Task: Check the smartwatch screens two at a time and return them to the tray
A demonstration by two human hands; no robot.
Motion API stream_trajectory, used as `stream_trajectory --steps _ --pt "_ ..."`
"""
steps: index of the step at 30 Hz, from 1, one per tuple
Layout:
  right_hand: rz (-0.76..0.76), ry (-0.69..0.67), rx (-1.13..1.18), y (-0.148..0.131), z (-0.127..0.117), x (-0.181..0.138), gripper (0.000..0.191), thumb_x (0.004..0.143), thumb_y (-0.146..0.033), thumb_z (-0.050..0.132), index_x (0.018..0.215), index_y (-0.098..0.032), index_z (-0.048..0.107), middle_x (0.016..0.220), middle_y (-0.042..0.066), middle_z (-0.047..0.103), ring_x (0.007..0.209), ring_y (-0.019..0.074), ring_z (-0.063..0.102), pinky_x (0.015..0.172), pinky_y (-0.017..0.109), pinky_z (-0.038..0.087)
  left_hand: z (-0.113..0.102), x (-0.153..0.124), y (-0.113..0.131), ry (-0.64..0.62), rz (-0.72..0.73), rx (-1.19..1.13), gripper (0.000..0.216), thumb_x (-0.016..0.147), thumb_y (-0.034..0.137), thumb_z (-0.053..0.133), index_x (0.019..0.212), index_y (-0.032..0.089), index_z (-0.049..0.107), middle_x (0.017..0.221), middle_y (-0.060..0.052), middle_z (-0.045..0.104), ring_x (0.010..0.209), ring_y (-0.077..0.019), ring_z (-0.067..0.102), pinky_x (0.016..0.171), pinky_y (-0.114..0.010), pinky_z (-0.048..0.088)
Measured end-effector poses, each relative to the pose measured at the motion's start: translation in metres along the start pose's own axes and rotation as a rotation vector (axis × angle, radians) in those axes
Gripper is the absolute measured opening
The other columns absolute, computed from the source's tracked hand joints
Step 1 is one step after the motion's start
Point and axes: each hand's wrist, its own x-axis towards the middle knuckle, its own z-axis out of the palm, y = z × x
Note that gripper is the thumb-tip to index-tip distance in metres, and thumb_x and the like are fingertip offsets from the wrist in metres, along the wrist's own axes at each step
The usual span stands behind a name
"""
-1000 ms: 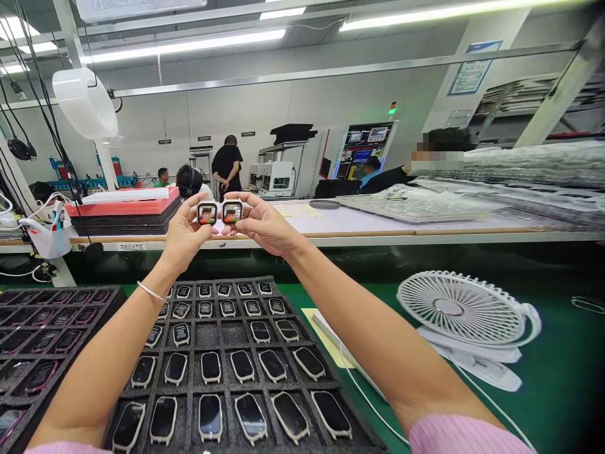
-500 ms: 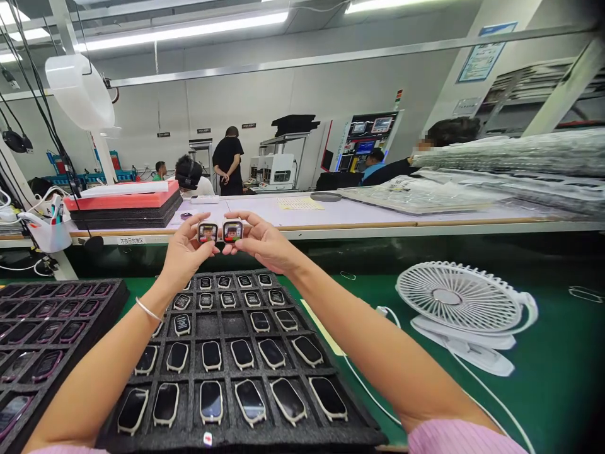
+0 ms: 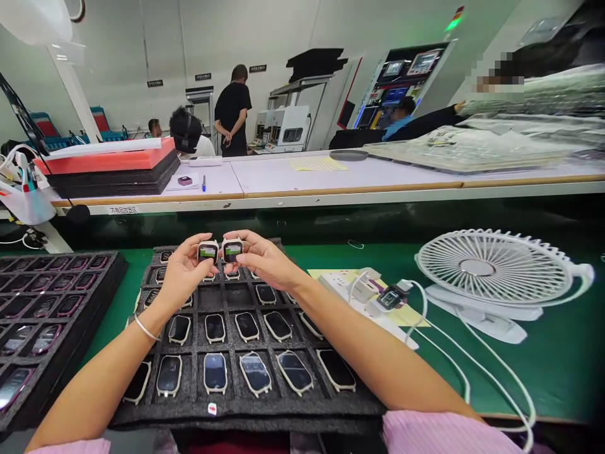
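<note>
My left hand (image 3: 186,268) is closed on a smartwatch (image 3: 208,252) without a strap, its pale case turned so the lit screen faces me. Beside it, my right hand (image 3: 262,258) grips a second smartwatch (image 3: 232,250) of the same kind, its screen lit too. The two are held side by side above the far part of a black foam tray (image 3: 208,435). Rows of pale-cased watches with dark screens lie in the tray's compartments, such as a watch (image 3: 215,372) in the front row. Two compartments in the middle of the tray hold nothing.
A second foam tray (image 3: 57,318) with purple-rimmed watches lies at the left. To the right are a power strip (image 3: 331,284) with chargers and cables, and a white fan (image 3: 477,268). Behind runs a raised shelf (image 3: 283,180) with red and black foam (image 3: 108,167). Several people are beyond.
The view has tipped down and shifted, bringing the power strip into sight. Both watches stay in my hands, now lower over the tray; their screens have changed from a picture to green and dark.
</note>
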Motion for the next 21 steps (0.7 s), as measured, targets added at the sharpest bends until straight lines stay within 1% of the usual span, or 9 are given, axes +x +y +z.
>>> stream_trajectory --steps 5,8,14,18,21 --pt "0.023 0.001 0.011 0.007 -0.003 -0.001 0.038 0.082 -0.028 0.070 0.117 -0.021 0.057 0.091 0.002 0.071 0.072 0.0145 0.070 0.070 0.031 0.054 0.001 0.001 -0.006 0.006 -0.023 0.010 0.045 0.071 0.025 0.075 0.113 0.018 0.061 0.089 -0.003 0.071 0.058 -0.0097 0.064 0.058 -0.024 0.056" --pt "0.030 -0.004 -0.002 0.010 -0.005 -0.003 0.037 0.084 -0.031 0.069 0.117 -0.021 0.057 0.090 0.001 0.071 0.072 0.0144 0.070 0.071 0.031 0.054 0.001 0.001 -0.008 0.013 -0.030 0.023 0.041 0.072 0.025 0.075 0.110 0.018 0.062 0.088 -0.002 0.071 0.057 -0.0092 0.063 0.056 -0.023 0.055" --pt "0.023 -0.028 0.032 0.015 -0.009 -0.004 0.038 0.082 -0.027 0.071 0.117 -0.022 0.057 0.091 0.000 0.069 0.073 0.0136 0.070 0.071 0.029 0.054 -0.001 -0.001 -0.012 -0.021 -0.023 0.031 0.040 0.073 0.023 0.072 0.112 0.019 0.062 0.092 -0.002 0.070 0.061 -0.0100 0.066 0.058 -0.022 0.056" --pt "0.024 0.000 0.023 0.018 -0.009 -0.003 0.035 0.083 -0.029 0.071 0.114 -0.021 0.058 0.090 -0.001 0.068 0.069 0.0130 0.070 0.067 0.028 0.054 -0.002 -0.001 -0.015 -0.034 -0.018 0.037 0.036 0.078 0.025 0.067 0.113 0.019 0.062 0.096 -0.003 0.069 0.060 -0.0109 0.068 0.059 -0.024 0.058" --pt "0.030 0.025 0.007 0.020 -0.008 -0.003 0.033 0.084 -0.031 0.070 0.112 -0.021 0.058 0.087 -0.001 0.067 0.065 0.0119 0.068 0.063 0.027 0.054 -0.002 -0.001 -0.016 -0.028 -0.028 0.053 0.034 0.079 0.026 0.066 0.112 0.019 0.063 0.097 -0.003 0.069 0.059 -0.0104 0.067 0.058 -0.024 0.057"
